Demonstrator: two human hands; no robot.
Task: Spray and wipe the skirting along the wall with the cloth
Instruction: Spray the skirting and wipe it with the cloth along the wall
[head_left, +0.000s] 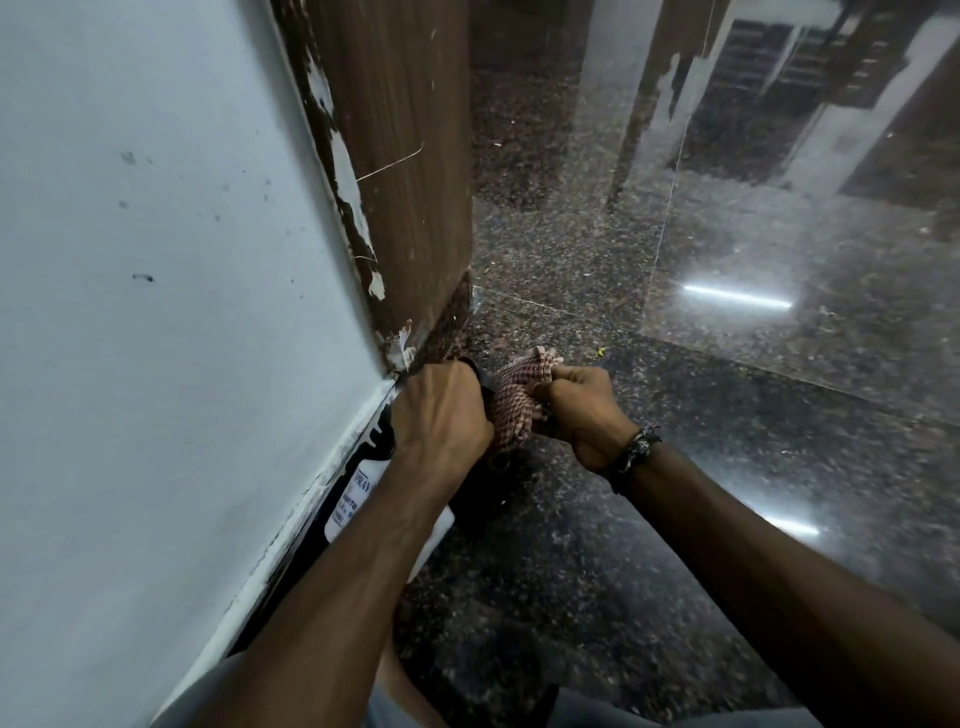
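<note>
Head view only — looks steeply down, close on hands (511, 408), wall (156, 260) at left.

- The scene is dimly lit, in a cool cast.
- Two bright streaks of tube light are reflected in the polished floor (727, 415).
- The wall (156, 312) is evenly lit.
- Straight edges are bent by wide-angle distortion.
- Slight blur is seen towards the far corners.

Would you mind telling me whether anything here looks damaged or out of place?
Yes: white paint is smeared and flaking down the edge of the brown wooden panel where it meets the wall, and dark scuff marks dot the wall. Small debris lies on the floor near the corner.
</note>
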